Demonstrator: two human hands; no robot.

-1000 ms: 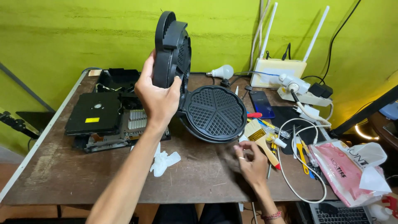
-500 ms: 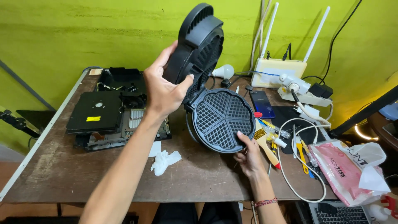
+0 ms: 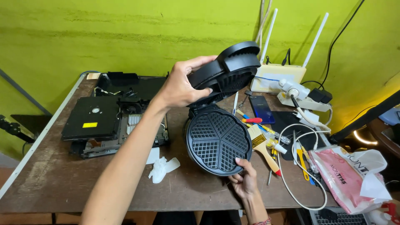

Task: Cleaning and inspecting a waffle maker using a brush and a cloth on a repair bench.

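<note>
Head view | hands: left (image 3: 179, 85) grips waffle-iron lid (image 3: 227, 68) | right (image 3: 243, 181) grips plate rim (image 3: 216, 139) near table edge (image 3: 125, 204)

Yellow-green wall (image 3: 104, 37) behind worn brown table (image 3: 54, 183); warm light strip (image 3: 361, 137) right.

Bright even light, soft shadows, sharp focus, slight wide-angle edge distortion.

Waffle iron (image 3: 218, 140) mid-table (image 3: 54, 183) — dismantled player (image 3: 104, 121) left, tools (image 3: 266, 141) right, router (image 3: 277, 77) behind.
</note>
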